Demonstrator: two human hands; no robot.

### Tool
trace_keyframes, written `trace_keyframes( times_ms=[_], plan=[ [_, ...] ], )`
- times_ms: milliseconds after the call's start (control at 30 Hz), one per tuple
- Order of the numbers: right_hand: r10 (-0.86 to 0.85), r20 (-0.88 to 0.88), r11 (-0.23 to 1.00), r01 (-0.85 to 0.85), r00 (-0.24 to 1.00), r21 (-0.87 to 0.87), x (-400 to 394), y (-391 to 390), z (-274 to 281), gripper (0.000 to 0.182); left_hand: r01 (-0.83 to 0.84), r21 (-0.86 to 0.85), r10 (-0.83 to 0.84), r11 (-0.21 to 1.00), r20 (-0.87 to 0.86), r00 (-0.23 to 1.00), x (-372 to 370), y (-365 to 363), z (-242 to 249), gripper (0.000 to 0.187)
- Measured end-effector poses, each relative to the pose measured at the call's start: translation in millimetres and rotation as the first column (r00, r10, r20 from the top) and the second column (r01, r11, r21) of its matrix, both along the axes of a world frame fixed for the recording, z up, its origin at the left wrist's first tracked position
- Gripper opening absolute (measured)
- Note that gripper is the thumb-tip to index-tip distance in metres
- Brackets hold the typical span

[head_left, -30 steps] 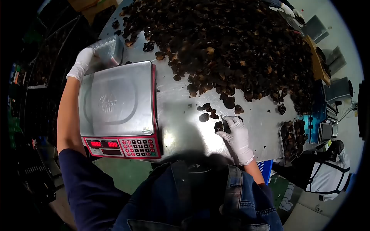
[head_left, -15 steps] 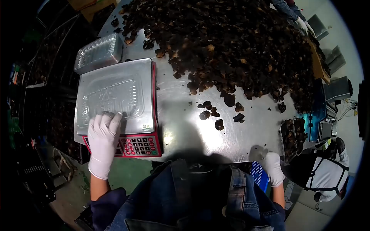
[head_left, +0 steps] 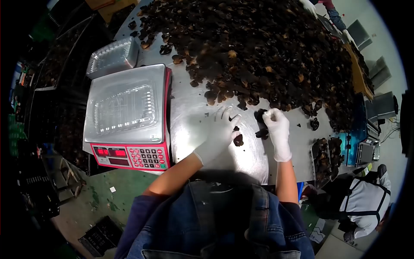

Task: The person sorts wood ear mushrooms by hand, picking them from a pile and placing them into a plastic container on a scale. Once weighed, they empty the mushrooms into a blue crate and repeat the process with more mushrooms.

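My gloved left hand [head_left: 219, 134] is over the metal table with its fingers spread, around a few loose dark wood ear mushroom pieces [head_left: 238, 140]. To its right, my gloved right hand [head_left: 277, 127] has thumb and fingertips pinched together at a dark wood ear mushroom [head_left: 260, 115]. Another dark piece [head_left: 261, 134] lies beside that hand. A clear plastic tray [head_left: 125, 110] rests on the silver pan of the red weighing scale [head_left: 148, 157], left of my hands. The scale's red digits are lit but too blurred to read.
A large heap of wood ear mushrooms [head_left: 258, 52] covers the far table. More clear trays [head_left: 113, 56] stand stacked behind the scale. Filled trays [head_left: 321, 157] sit at the right edge. One person [head_left: 366, 198] is at lower right; another's gloved hand [head_left: 309, 6] shows at top right.
My left hand has left the tray on the scale and moved right over the loose mushrooms. My right hand has come up from the table edge to the mushroom pieces.
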State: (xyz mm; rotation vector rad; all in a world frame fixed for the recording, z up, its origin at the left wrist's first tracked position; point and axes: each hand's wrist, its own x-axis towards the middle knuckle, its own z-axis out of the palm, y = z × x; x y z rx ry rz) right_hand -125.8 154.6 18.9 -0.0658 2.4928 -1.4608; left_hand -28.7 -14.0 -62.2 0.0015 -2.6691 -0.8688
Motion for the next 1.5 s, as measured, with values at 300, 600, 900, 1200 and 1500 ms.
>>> trace_keyframes(
  times_ms=[300,600,900,1200,1500],
  plan=[
    [0.347,-0.27,0.887,-0.22,0.898,0.406,15.4,55.1,-32.5,0.098,-0.035,-0.032,0.036,0.999,0.014,0.999,14.2,11.8,7.3,0.024],
    [0.527,-0.414,0.745,-0.169,0.742,0.646,-15.9,28.8,-45.9,0.056,0.172,-0.357,-0.189,0.918,-0.013,0.982,13.9,33.4,-6.4,0.014],
    [0.452,-0.598,0.789,0.017,0.662,0.615,43.4,30.3,-62.1,0.036,-0.378,-0.081,0.325,0.922,-0.366,0.872,54.6,-109.4,139.7,0.018],
    [0.209,-0.405,0.929,-0.052,0.89,0.366,40.5,37.7,-51.6,0.028,-0.639,-0.269,0.661,0.72,-0.014,0.75,118.1,-263.6,119.2,0.024],
    [-0.038,0.106,0.845,-0.024,0.994,0.535,115.0,189.6,20.1,0.064,-0.611,-0.165,0.537,0.774,-0.341,0.772,107.6,-163.3,163.3,0.048]
  ],
)
